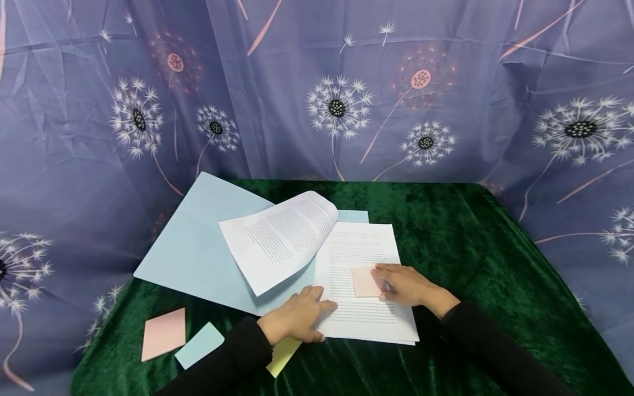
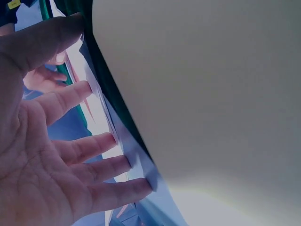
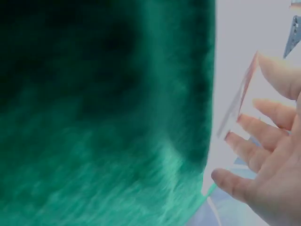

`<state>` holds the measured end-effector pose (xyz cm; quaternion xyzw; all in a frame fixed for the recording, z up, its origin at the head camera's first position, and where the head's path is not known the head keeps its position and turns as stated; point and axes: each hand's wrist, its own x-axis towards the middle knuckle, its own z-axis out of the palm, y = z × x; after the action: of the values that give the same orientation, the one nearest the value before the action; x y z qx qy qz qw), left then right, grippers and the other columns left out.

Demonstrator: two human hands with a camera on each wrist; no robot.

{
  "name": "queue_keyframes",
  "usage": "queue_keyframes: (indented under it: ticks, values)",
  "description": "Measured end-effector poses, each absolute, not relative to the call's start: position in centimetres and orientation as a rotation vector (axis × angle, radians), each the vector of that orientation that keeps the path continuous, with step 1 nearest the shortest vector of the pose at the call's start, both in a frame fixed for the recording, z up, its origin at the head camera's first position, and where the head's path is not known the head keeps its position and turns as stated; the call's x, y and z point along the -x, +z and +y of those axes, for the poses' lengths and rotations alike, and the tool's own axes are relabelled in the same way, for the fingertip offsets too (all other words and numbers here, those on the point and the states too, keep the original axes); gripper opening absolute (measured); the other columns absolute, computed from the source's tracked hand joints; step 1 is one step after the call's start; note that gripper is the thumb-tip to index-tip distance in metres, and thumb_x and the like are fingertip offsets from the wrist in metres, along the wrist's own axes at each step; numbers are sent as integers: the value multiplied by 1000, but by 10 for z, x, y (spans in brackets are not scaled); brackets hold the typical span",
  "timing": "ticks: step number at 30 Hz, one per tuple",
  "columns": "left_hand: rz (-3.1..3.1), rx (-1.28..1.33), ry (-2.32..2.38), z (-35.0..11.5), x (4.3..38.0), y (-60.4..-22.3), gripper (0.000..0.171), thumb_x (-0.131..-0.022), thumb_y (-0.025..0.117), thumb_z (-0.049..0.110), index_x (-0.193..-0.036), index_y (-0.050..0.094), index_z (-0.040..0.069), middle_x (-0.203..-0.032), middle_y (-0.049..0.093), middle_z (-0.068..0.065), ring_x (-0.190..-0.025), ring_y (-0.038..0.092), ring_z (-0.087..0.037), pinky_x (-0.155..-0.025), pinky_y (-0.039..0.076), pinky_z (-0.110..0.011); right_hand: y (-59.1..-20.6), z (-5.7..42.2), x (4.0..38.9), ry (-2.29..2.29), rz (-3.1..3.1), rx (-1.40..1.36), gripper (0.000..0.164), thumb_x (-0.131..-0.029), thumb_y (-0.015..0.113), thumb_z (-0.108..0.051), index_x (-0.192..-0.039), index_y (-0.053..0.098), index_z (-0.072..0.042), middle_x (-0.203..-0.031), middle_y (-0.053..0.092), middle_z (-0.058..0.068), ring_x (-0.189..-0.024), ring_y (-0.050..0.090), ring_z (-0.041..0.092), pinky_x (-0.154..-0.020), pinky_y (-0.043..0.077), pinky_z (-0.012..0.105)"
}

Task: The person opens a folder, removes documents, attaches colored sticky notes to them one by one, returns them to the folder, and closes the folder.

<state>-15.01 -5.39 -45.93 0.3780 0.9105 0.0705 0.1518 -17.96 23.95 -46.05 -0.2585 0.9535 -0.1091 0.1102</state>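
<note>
A printed sheaf of paper (image 1: 366, 324) lies on a light blue folder (image 1: 193, 242); its top page (image 1: 282, 236) curls over to the left. My left hand (image 1: 299, 314) rests at the sheaf's left edge with straight, spread fingers, which the left wrist view also shows. A pink sticky note (image 1: 362, 281) is over the middle of the printed page. My right hand (image 1: 408, 284) holds the note by its right side, thumb and fingertips at its edges. In the right wrist view the note (image 3: 246, 87) appears tilted off the paper.
A pink note pad (image 1: 164, 334) and a light blue note pad (image 1: 200, 345) lie at the front left. A yellow note pad (image 1: 283, 357) is partly covered by the left hand. Green velvet cloth (image 1: 475, 247) covers the table, with a dandelion-print curtain (image 1: 287, 110) behind.
</note>
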Motion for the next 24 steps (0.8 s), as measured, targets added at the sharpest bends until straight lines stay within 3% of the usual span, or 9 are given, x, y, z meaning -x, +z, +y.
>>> queue_keyframes:
  ticks: [8,24]
  values:
    - [2602,-1072,191,-54,149,-462,67,-79,86,40,-139,61,26,-116,51,-2,-100,42,-14,-77,43,-27,-470,214,182,-284,2800,844,67,-95,70,-38,-146,51,2,-155,46,24,-144,44,42,-109,38,67]
    - [2623,-1066,148,-53,150,-460,68,-79,86,41,-140,60,28,-116,51,-1,-100,44,-13,-77,45,-27,-472,199,182,-309,2696,839,70,-99,62,-40,-154,40,-2,-164,35,18,-151,33,39,-116,27,69]
